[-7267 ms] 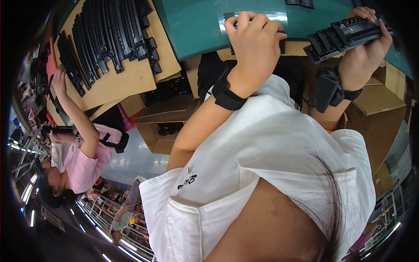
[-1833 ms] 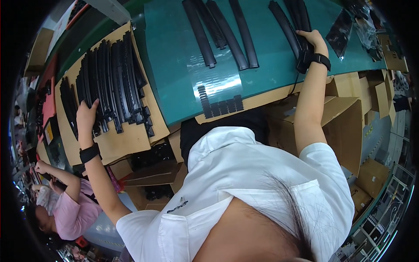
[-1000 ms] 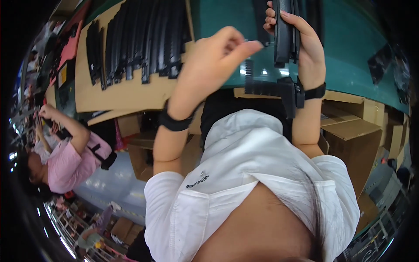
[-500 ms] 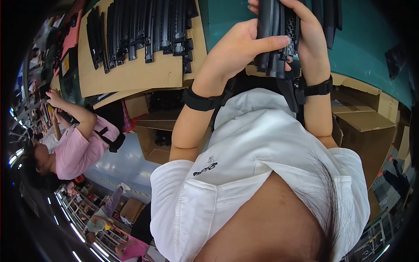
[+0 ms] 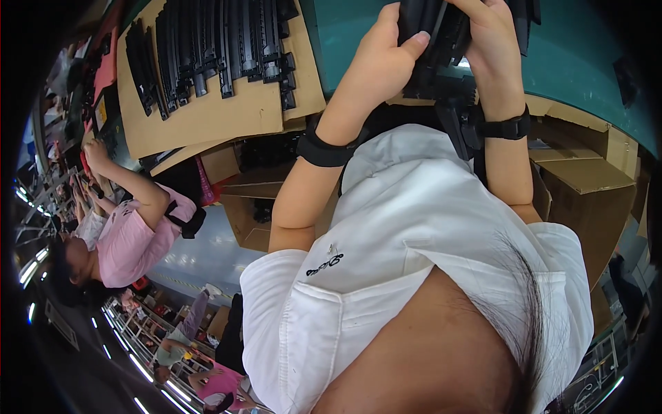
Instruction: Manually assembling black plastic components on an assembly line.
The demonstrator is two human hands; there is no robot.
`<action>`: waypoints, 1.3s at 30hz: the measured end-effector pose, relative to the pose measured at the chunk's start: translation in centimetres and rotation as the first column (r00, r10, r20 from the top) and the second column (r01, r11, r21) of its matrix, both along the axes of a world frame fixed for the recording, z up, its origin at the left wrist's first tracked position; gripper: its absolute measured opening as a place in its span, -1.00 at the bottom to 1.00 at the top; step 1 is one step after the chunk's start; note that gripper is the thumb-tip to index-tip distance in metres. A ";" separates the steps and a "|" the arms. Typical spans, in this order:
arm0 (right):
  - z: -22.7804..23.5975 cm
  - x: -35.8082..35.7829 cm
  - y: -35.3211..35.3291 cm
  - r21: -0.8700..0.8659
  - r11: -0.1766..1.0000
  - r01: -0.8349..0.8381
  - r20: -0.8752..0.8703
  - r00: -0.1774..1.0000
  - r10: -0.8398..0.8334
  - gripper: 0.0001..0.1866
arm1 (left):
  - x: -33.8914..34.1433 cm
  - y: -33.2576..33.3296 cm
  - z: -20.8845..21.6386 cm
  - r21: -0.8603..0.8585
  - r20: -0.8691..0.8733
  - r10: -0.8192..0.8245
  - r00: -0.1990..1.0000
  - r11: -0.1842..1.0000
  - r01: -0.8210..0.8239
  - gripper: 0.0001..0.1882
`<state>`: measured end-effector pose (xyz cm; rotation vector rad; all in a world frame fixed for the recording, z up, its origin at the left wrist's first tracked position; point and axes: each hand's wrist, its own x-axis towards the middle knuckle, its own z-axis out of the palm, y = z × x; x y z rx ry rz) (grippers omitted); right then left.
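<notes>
Long black plastic parts (image 5: 436,52) are between my two hands at the top of the view, over the green worktop's near edge. My left hand (image 5: 379,65) grips them from the left side, its thumb lying along the nearer face. From the right, my right hand (image 5: 493,52) curls its fingers over them. Their far ends run past the top edge of the picture, so how many pieces I hold cannot be made out. Black bands circle both my wrists.
Rows of similar long black strips (image 5: 214,45) lie on a cardboard sheet (image 5: 207,127) to the left. The green worktop (image 5: 565,69) extends right. Open cardboard boxes (image 5: 586,176) stand below its edge. A co-worker in pink (image 5: 134,234) works at far left.
My left thumb has slid back from across the parts to their left side. The held parts have tilted and shifted slightly. The co-worker's arm has moved a little.
</notes>
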<state>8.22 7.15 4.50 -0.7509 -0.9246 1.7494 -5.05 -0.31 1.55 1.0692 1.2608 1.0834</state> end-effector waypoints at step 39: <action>3.5 3.9 16.0 -0.291 0.891 0.350 -0.354 0.826 -0.440 -0.75 | -1.8 -0.6 9.2 0.148 -0.851 0.048 0.523 0.977 0.151 -0.35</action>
